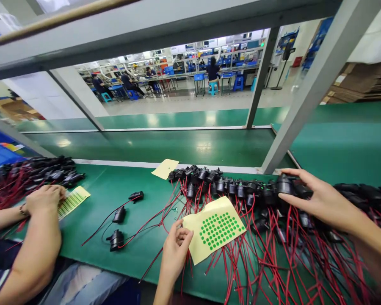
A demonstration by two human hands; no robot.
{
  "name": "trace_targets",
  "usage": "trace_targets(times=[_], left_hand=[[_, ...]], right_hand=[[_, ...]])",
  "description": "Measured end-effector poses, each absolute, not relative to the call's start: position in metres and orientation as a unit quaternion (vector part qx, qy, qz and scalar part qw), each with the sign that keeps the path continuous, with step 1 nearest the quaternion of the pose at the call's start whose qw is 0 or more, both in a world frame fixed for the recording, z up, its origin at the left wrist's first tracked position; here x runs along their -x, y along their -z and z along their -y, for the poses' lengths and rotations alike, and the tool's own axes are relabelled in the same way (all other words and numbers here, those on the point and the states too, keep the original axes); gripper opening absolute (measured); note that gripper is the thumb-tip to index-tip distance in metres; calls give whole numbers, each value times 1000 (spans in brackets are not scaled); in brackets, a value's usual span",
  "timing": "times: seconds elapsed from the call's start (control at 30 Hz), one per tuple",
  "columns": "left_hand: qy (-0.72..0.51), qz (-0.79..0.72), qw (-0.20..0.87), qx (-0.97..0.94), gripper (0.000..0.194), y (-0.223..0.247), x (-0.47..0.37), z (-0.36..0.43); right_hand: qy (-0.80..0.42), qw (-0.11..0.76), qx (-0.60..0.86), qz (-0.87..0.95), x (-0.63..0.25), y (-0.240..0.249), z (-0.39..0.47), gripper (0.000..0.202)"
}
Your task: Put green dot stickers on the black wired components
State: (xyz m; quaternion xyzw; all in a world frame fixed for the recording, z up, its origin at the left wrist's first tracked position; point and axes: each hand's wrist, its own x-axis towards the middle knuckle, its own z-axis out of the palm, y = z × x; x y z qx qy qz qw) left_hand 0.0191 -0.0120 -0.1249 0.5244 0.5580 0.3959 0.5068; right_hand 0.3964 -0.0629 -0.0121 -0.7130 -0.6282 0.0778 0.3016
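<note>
Nearest the camera, the left hand pinches the near-left corner of the yellow sticker sheet between thumb and fingertips. The sheet is thin, glossy backing paper, curling slightly at its edges, with a block of small round green dots filling its middle. It lies on a tangle of red and black wires, not flat on the green bench mat, so in my judgement a tug on any lead could slide or crease it, and a dot could lift off crooked.

Beyond the sheet and to its right, the right hand reaches out with fingers spread, thumb and forefinger closing on 1 black connector, a rounded, matte plastic plug in the row of like plugs lined up just behind the sheet. Lifting that plug may drag its neighbours, since the thin, springy leads cross one another.

Left of the sheet lie 3 loose plugs on bare mat. Farther left, a co-worker's hand rests closed on a second dotted sheet.

Far behind the sheet, past the grey frame posts, people sit at distant benches.
</note>
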Motion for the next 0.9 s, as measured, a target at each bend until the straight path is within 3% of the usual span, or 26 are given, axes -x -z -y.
trace_targets(times=[0.1,0.3,0.4,0.67,0.8,0.9], left_hand=[[-408,-531,543,-507,60,134,-19,8],[-404,-625,432,-509,78,135,-15,4],[-384,-630,432,-518,74,131,-14,7],[-424,-554,532,-480,53,110,-25,13],[-473,-467,617,-420,54,85,-31,25],[-505,-420,649,-385,56,63,-32,35]], right_hand=[[-50,247,719,647,-417,30,65,56],[-30,197,726,659,-436,61,48,56],[-25,184,718,671,-445,67,45,53],[7,237,665,708,-397,45,57,45],[-46,297,501,812,-323,26,57,33],[-92,289,406,862,-282,18,49,42]])
